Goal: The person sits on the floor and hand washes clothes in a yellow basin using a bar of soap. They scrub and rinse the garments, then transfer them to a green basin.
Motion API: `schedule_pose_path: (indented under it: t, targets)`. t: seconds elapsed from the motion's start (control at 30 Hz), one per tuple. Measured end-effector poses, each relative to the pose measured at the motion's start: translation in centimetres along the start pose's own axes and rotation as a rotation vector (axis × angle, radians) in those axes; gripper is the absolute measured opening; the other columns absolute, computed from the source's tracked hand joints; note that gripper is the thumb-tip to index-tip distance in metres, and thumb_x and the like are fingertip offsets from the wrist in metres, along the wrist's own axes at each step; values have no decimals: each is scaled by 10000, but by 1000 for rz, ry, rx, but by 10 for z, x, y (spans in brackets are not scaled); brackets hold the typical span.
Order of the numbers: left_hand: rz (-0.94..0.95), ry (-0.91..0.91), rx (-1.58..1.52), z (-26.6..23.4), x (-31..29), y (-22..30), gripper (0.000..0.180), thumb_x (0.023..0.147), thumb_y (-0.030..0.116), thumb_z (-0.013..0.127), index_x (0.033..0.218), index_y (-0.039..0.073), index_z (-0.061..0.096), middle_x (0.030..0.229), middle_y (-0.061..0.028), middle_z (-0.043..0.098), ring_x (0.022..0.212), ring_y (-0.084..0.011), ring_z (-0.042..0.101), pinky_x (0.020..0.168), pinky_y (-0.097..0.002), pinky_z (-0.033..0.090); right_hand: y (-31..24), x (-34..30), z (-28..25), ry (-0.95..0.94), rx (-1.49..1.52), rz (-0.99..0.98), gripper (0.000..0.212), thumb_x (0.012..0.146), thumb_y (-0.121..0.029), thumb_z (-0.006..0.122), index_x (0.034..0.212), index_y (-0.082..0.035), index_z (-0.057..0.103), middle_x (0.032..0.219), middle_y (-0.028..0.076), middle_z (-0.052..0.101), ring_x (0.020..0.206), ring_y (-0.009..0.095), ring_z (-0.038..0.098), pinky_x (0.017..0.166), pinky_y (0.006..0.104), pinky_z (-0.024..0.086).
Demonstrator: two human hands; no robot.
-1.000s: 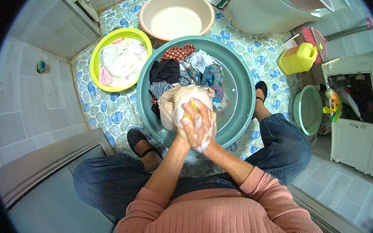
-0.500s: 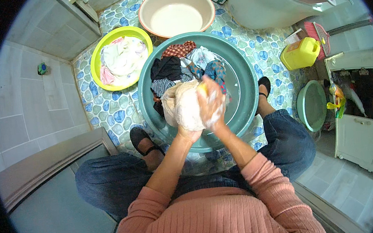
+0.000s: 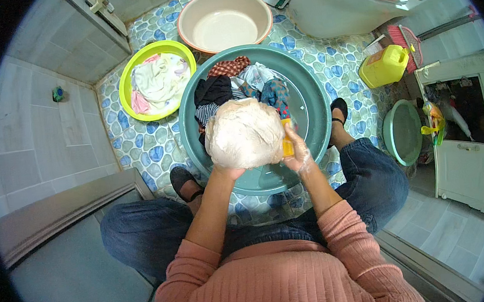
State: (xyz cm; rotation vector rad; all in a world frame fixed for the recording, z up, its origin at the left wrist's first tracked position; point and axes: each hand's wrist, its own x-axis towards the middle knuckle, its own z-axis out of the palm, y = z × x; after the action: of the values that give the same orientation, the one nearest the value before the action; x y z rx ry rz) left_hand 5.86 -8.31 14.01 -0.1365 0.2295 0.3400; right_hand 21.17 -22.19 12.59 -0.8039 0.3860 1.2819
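Observation:
A wet, cream-coloured cloth (image 3: 244,133) is bunched into a rounded bundle over the large green basin (image 3: 309,80). My left hand (image 3: 230,173) supports it from below at its near left side; the cloth hides most of those fingers. At the bundle's right edge my right hand (image 3: 300,152), wet with suds, grips a yellow-orange bar of soap (image 3: 287,138). Beyond the bundle, several garments lie in the basin: a red checked cloth (image 3: 229,66), a black one (image 3: 213,90), a striped one (image 3: 207,112), a pale blue one (image 3: 258,75) and a teal patterned one (image 3: 275,94).
A lime-green basin (image 3: 126,92) with pale laundry stands far left. Behind is a cream basin (image 3: 183,31). On the right are a yellow jug (image 3: 384,67), a pink broom (image 3: 406,45), a smaller green basin (image 3: 393,136) and a white cabinet (image 3: 465,170). My feet flank the large basin.
My right hand has moved from on top of the cloth to its right side, bringing the soap along. The cloth now shows as a rounder, smoother bundle.

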Motion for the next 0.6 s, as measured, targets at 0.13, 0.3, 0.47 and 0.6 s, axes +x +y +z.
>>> schedule_pose_path:
  t: [0.13, 0.3, 0.47, 0.6]
  targets:
    - [-55, -9, 15, -5, -16, -7, 521, 990, 418, 386, 1391, 86, 407, 1404, -119, 461, 1282, -297, 452, 1087, -476, 360, 9, 9, 28, -89, 83, -111, 411, 897, -221, 639, 1278, -119, 524, 1210, 74, 602, 1112, 246, 584, 967, 439, 464]
    - [122, 371, 334, -18, -14, 6, 495, 975, 393, 458, 1360, 82, 444, 1343, -106, 528, 1202, -258, 536, 1004, -435, 453, -21, 6, 43, -123, 86, -234, 482, 803, -22, 625, 1264, -114, 517, 1055, 78, 622, 945, 239, 627, 849, 398, 531]
    - [115, 732, 767, 1, -29, -2, 419, 943, 264, 530, 1306, 56, 497, 1240, -90, 600, 1067, -271, 614, 898, -409, 513, -34, -17, 69, -227, -66, -437, 706, 744, 39, 600, 1403, -92, 385, 1024, 68, 574, 853, 191, 618, 727, 313, 521]
    - [-481, 372, 1679, 2, -51, 4, 319, 904, 221, 586, 1159, 34, 625, 1095, -79, 676, 925, -288, 667, 826, -382, 524, -54, -30, 82, -320, -170, -474, 690, 721, 35, 577, 1384, -48, 403, 1119, 85, 575, 892, 183, 614, 766, 289, 516]
